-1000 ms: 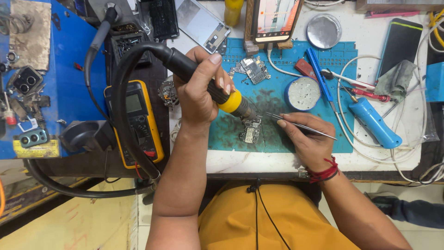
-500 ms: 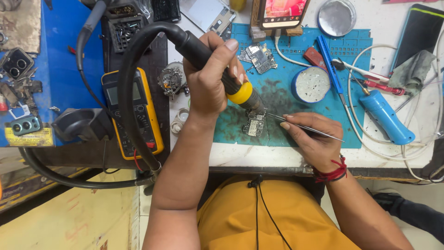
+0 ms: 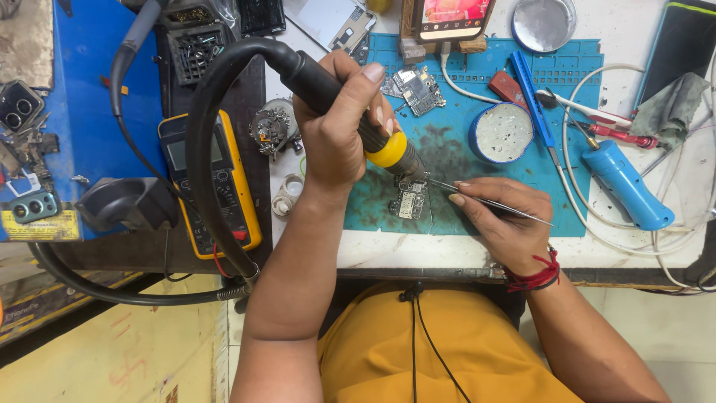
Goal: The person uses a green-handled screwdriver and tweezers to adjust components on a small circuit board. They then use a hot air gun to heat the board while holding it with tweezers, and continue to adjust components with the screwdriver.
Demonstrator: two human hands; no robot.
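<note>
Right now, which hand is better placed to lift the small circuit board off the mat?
Probably the right hand: its tweezers point at the circuit board, while the left hand grips the hot-air tool.

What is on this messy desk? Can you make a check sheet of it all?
Surface: teal work mat, stained dark, on a white bench.
Job's things: small circuit board on the mat; hot-air handle with yellow collar aimed down at it; tweezers reaching its edge.
Clutter: yellow multimeter, round tin, blue tool, second board, phone.
Hands: left hand grips the handle; right hand pinches the tweezers.
Cables: thick black hose; white cable loops.
Surroundings: blue parts tray, tiled floor.
</note>
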